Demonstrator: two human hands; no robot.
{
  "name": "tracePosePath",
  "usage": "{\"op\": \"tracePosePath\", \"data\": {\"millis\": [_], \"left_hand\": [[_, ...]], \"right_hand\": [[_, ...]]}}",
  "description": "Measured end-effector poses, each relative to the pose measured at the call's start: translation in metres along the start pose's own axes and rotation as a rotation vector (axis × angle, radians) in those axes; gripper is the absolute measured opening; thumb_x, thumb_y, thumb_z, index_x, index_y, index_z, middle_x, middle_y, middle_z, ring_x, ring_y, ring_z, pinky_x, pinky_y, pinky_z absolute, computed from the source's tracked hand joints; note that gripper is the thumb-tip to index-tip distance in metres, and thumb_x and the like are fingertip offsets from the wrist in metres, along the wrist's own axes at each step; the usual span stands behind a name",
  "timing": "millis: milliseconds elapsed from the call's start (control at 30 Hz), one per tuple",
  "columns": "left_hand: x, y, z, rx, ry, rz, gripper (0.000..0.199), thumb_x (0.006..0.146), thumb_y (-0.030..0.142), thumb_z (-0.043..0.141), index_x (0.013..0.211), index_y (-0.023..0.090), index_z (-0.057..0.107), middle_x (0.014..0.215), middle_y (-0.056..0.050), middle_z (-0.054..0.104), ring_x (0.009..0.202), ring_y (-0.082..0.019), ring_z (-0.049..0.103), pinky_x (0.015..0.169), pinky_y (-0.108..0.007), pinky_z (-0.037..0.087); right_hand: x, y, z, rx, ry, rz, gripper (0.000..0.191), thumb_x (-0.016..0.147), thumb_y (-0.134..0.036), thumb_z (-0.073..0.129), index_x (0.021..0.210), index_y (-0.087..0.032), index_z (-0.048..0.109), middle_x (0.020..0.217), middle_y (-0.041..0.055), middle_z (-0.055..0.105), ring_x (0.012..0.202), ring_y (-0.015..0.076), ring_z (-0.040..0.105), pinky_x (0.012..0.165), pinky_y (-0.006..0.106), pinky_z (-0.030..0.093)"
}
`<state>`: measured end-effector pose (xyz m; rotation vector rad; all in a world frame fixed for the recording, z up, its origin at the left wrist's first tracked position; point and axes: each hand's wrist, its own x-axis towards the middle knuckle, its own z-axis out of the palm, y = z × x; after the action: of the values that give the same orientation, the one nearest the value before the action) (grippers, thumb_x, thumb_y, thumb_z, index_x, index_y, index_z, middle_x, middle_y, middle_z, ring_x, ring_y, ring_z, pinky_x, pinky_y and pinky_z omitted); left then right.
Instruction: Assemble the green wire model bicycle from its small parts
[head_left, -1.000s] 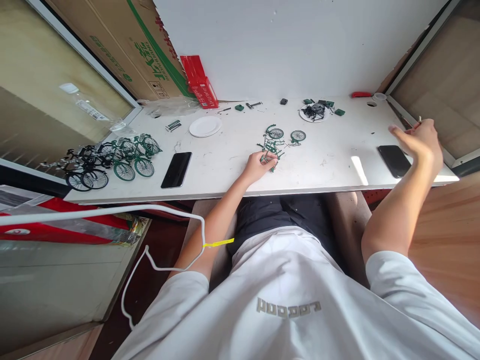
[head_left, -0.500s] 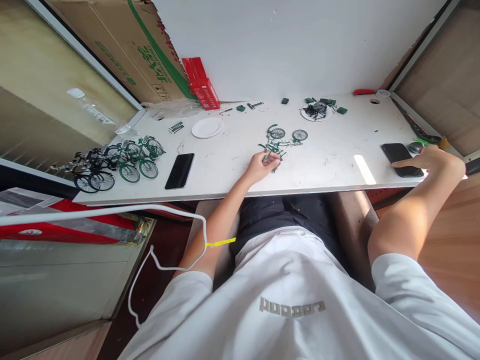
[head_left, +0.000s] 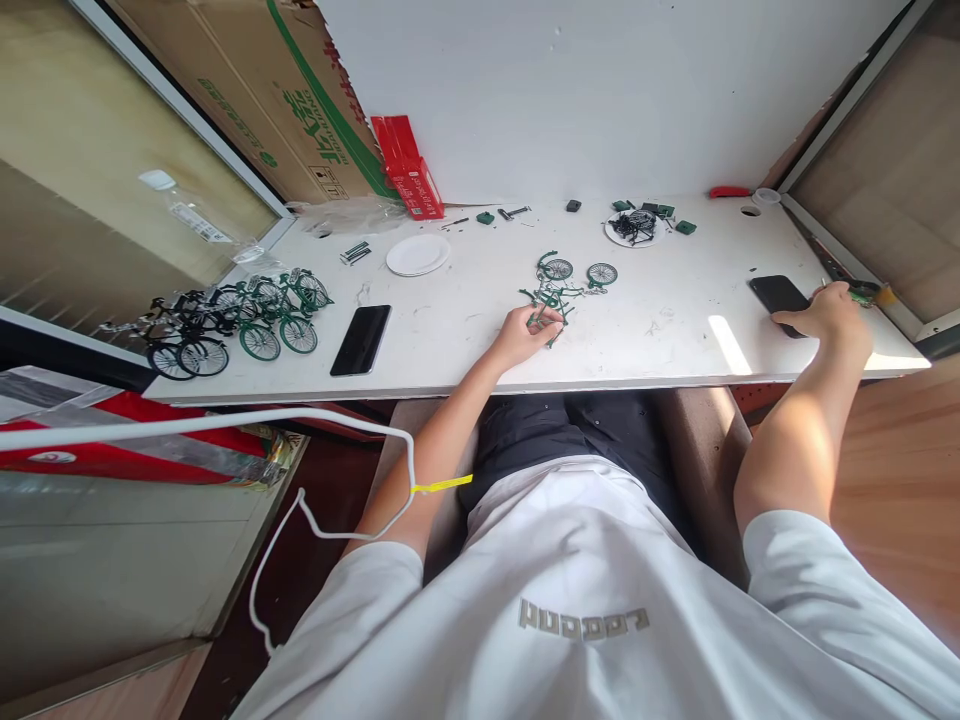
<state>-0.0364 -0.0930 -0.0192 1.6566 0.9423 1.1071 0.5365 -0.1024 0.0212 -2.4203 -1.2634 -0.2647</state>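
Observation:
My left hand (head_left: 529, 335) pinches a small green model bicycle frame (head_left: 553, 300) low over the table. Just beyond it lie two small spoked wheels, one a loose wheel (head_left: 602, 274) and the other a wheel (head_left: 556, 268) beside a curved green part. At the right end of the table, my right hand (head_left: 836, 318) has its thumb stretched out against the lower edge of a black phone (head_left: 778, 294). Its other fingers are partly hidden behind the hand, near a green and orange item (head_left: 866, 297) I cannot make out fully.
Several assembled model bicycles (head_left: 240, 318) stand at the left, beside another phone (head_left: 360, 340). Farther back are a white plate (head_left: 418, 256), a red box (head_left: 415, 180) and a plate of black parts (head_left: 634, 228). A red-handled tool (head_left: 729, 191) lies at the back right. A white cable (head_left: 225, 422) crosses the left foreground.
My right hand has moved left and slightly inward, and the black phone beside it has shifted left and farther back. My left hand stays on the green frame.

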Motion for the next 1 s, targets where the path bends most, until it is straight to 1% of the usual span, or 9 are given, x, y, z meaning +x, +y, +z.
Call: {"op": "tracePosePath", "data": {"millis": [67, 167, 267, 400, 533, 600, 700, 867, 1000], "left_hand": [[0.0, 0.0, 0.0, 0.0, -0.007, 0.009, 0.039, 0.084, 0.05, 0.091, 0.099, 0.017, 0.078, 0.097, -0.009, 0.08, 0.075, -0.016, 0.072, 0.069, -0.029, 0.059], [0.001, -0.002, 0.0, -0.003, -0.012, 0.021, 0.04, 0.085, 0.051, 0.09, 0.1, 0.016, 0.078, 0.096, -0.008, 0.079, 0.076, -0.016, 0.072, 0.071, -0.029, 0.059], [0.002, -0.004, 0.0, 0.0, -0.015, 0.006, 0.041, 0.085, 0.051, 0.09, 0.101, 0.015, 0.078, 0.095, -0.008, 0.079, 0.076, -0.016, 0.073, 0.071, -0.028, 0.059], [0.002, -0.006, -0.001, -0.008, -0.019, 0.005, 0.041, 0.086, 0.051, 0.09, 0.102, 0.015, 0.077, 0.092, -0.007, 0.078, 0.076, -0.016, 0.072, 0.07, -0.029, 0.058], [0.003, -0.008, -0.002, -0.019, -0.033, 0.019, 0.036, 0.089, 0.047, 0.088, 0.103, 0.015, 0.077, 0.091, -0.006, 0.076, 0.077, -0.016, 0.073, 0.071, -0.028, 0.058], [0.004, -0.008, -0.002, -0.038, -0.043, 0.019, 0.035, 0.091, 0.046, 0.087, 0.104, 0.016, 0.076, 0.092, -0.006, 0.076, 0.077, -0.016, 0.073, 0.072, -0.029, 0.058], [0.005, -0.006, -0.002, -0.062, -0.05, 0.006, 0.036, 0.092, 0.047, 0.088, 0.105, 0.017, 0.074, 0.093, -0.005, 0.075, 0.076, -0.015, 0.073, 0.073, -0.028, 0.058], [0.004, -0.002, -0.001, -0.09, -0.045, 0.004, 0.042, 0.093, 0.054, 0.089, 0.103, 0.017, 0.072, 0.092, -0.005, 0.074, 0.078, -0.014, 0.073, 0.073, -0.028, 0.058], [0.005, 0.0, 0.0, -0.117, -0.026, 0.014, 0.053, 0.094, 0.066, 0.086, 0.099, 0.017, 0.067, 0.089, -0.005, 0.073, 0.076, -0.015, 0.073, 0.068, -0.028, 0.056]], "right_hand": [[-0.005, -0.014, 0.001, 0.014, -0.16, 0.146, 0.117, 0.075, -0.07, 0.102, 0.158, 0.002, 0.061, 0.141, 0.0501, 0.064, 0.144, 0.0489, 0.058, 0.096, 0.061, 0.048], [-0.013, -0.029, 0.001, 0.113, -0.179, 0.124, 0.092, 0.085, -0.051, 0.101, 0.154, -0.007, 0.058, 0.157, 0.0424, 0.057, 0.155, 0.0423, 0.048, 0.114, 0.056, 0.045], [-0.02, -0.04, 0.001, 0.214, -0.13, 0.114, 0.065, 0.095, -0.042, 0.092, 0.141, -0.016, 0.054, 0.16, 0.035, 0.056, 0.152, 0.0393, 0.048, 0.123, 0.056, 0.041], [-0.024, -0.064, -0.006, 0.231, 0.024, 0.078, 0.044, 0.098, -0.021, 0.083, 0.131, -0.017, 0.053, 0.16, 0.0333, 0.056, 0.153, 0.0385, 0.05, 0.131, 0.056, 0.034], [-0.035, -0.104, -0.02, 0.51, 0.01, -0.091, 0.019, 0.109, -0.016, 0.061, 0.113, -0.026, 0.046, 0.139, 0.0242, 0.071, 0.128, 0.0259, 0.069, 0.116, 0.046, 0.05], [-0.048, -0.13, -0.026, 0.689, -0.087, -0.194, 0.018, 0.117, -0.02, 0.047, 0.105, -0.03, 0.038, 0.128, 0.0194, 0.077, 0.11, 0.0215, 0.075, 0.103, 0.044, 0.057], [-0.076, -0.172, -0.029, 0.816, -0.364, -0.332, 0.029, 0.117, -0.04, 0.056, 0.099, -0.031, 0.035, 0.12, 0.0147, 0.08, 0.099, 0.0226, 0.078, 0.088, 0.042, 0.061], [-0.135, -0.235, -0.02, 0.922, -0.554, -0.628, 0.067, 0.091, -0.081, 0.083, 0.094, -0.029, 0.041, 0.113, 0.0128, 0.084, 0.105, 0.0311, 0.079, 0.093, 0.049, 0.063], [-0.168, -0.261, -0.006, 1.098, -0.694, -0.694, 0.077, 0.082, -0.085, 0.088, 0.092, -0.03, 0.035, 0.124, 0.0124, 0.084, 0.11, 0.0333, 0.08, 0.094, 0.05, 0.064]]}}
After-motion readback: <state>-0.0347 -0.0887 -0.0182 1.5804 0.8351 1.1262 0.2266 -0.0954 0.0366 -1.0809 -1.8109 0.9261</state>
